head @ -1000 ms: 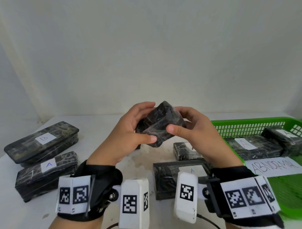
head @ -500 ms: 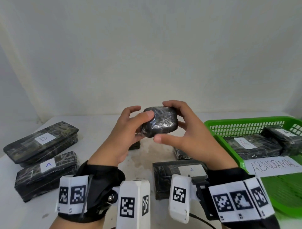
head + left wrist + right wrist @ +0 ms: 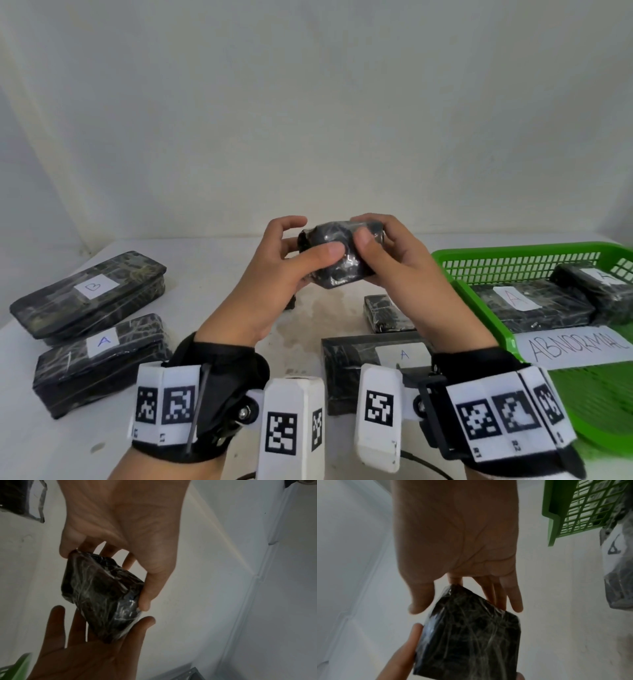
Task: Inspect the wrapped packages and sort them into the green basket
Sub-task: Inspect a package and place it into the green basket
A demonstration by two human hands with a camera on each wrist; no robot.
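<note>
- White worktop [image 3: 212, 267]; green plastic mesh basket [image 3: 513, 255] at right, holding two dark wrapped packages.
- Left hand [image 3: 274, 274] and right hand [image 3: 394, 270]: both curled round a small black film-wrapped package [image 3: 337, 260], thumbs on its near face.
- Package held above the worktop, long axis roughly left-right, tilted; half a second ago its face sat squarer to the camera.

I'm looking at a plain off-white wall [image 3: 308, 120] that fills the upper view, evenly and softly lit. Below it runs a white desk [image 3: 212, 260], its surface faintly stained near the middle.
</note>
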